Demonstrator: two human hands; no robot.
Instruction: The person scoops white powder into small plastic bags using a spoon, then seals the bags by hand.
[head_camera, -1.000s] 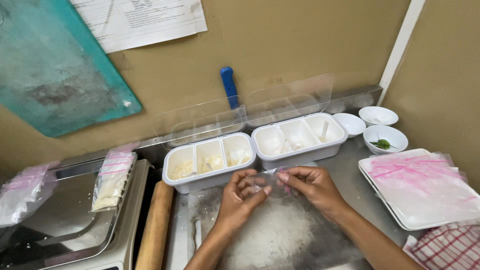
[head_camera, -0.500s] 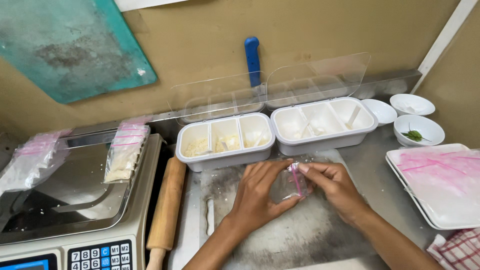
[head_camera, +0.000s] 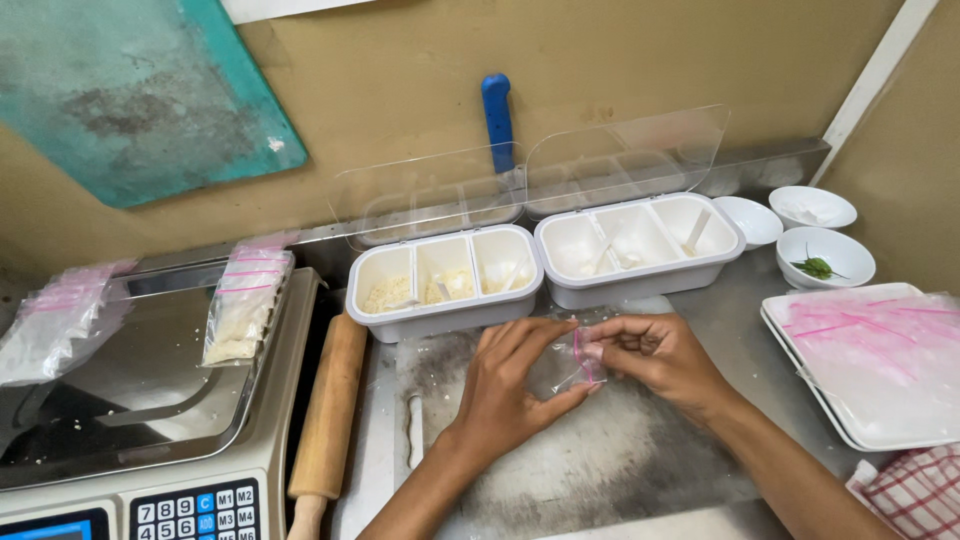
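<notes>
- A small clear bag (head_camera: 580, 360) with a pink strip at its mouth is held just above the floury board (head_camera: 600, 460), in front of the two white boxes.
- The right hand (head_camera: 655, 355) pinches the bag's pink edge between thumb and fingertips; the other fingers are curled in.
- The left hand (head_camera: 515, 385) grasps the bag from the other side, thumb under it and fingers spread along its top.
- Just behind the bag stands the left box (head_camera: 445, 280), with three compartments that hold pale crumbly stuff, its clear lid tipped up against the wall.
- Beside that, also behind the bag, is the right box (head_camera: 640, 245), with three compartments and thin white spoons, its lid up as well.
- A blue handle (head_camera: 497, 110) leans on the wall behind the boxes.
- Right of the bag, past the boxes, sit three small white bowls; the nearest bowl (head_camera: 825, 257) holds a green sprig.
- Further right of the bag lies a white tray (head_camera: 855, 430) stacked with empty clear bags; a red checked cloth (head_camera: 915, 490) lies at its near corner.
- Left of the bag a wooden rolling pin (head_camera: 330, 405) lies along the board's edge.
- Beyond the pin is a scale (head_camera: 150, 400) with a filled bag (head_camera: 245, 305) on its pan.
</notes>
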